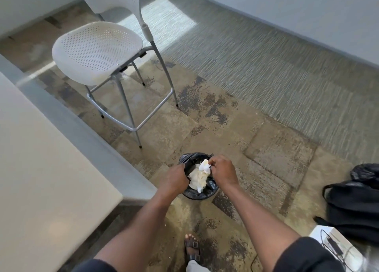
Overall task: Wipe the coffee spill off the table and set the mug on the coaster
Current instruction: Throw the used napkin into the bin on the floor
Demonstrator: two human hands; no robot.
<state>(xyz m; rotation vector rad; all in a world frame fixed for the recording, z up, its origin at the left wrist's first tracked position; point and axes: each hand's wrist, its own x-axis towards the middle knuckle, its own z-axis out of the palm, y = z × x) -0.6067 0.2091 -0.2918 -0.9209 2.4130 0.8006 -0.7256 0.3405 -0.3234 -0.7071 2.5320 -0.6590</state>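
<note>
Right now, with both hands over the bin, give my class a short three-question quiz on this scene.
1. True or false: the right hand pinches a white paper wad.
2. The left hand holds: A) the chair B) the black bin liner C) a mug.
3. Fill in: the bin stands on the ____.

Key: 1 true; 2 B; 3 floor.
</note>
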